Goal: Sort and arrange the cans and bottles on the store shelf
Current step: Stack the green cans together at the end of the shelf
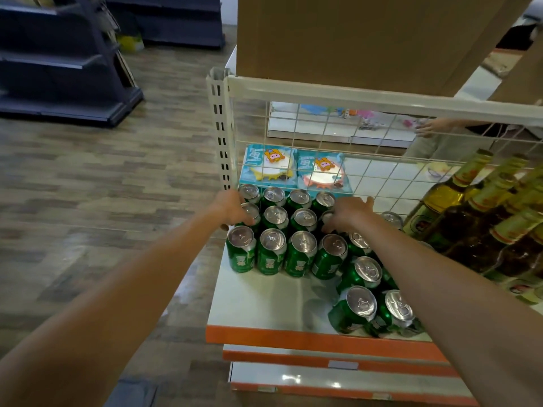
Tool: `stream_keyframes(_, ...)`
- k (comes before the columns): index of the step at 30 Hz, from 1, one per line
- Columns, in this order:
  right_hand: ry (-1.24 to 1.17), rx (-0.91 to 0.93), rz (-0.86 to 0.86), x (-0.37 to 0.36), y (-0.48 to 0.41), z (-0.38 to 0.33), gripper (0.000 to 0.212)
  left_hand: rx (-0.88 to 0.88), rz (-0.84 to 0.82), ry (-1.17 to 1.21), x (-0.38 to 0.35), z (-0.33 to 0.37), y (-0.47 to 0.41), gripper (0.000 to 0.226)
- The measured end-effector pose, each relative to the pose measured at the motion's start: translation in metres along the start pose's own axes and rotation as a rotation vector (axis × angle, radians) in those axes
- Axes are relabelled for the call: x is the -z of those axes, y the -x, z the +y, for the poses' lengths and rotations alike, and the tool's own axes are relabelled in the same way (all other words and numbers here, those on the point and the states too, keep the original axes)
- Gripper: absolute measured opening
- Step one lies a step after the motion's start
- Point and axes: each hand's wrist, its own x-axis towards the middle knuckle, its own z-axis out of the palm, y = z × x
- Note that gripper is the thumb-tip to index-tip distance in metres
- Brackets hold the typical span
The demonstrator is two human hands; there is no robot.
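A large brown cardboard box sits on top of the display, above a white metal shelf with an orange front edge. To the left, across the grey-brown wood-pattern floor, stands a dark blue shelving unit. A white wire grid panel closes the back of the shelf. At the shelf's right end crowd tall green and brown glass bottles with gold foil necks, touching one another. The green drink cans with silver tops fill the back left part of the shelf in a tight block of three rows, all upright. More of them stand looser to the right and forward, two just by the orange edge. Behind the grid, just beyond the back row, lie two pale blue cartoon-printed packets side by side. The left hand is at the block's left side, its fingers curled round the leftmost can of the middle row. The right hand lies palm down over the right end of the same row, fingers spread and loose on the can tops, thumb lifted, holding nothing that shows. Another person's hand shows small behind the grid at upper right.
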Motion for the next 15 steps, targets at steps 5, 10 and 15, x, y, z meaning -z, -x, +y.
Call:
stream_keyframes(5,-0.111,0.009,0.032,-0.005,-0.002,0.005,0.055,-0.023,0.035,-0.008,-0.001,-0.001,-0.003,0.042)
stream_keyframes(10,-0.142,0.026,0.091,-0.011,0.003,0.008,0.045,-0.023,0.060,-0.005,-0.003,0.000,-0.001,0.045)
stream_keyframes(15,-0.164,0.028,0.127,-0.013,0.004,0.006,0.039,-0.022,0.048,-0.004,-0.001,-0.001,-0.001,0.039)
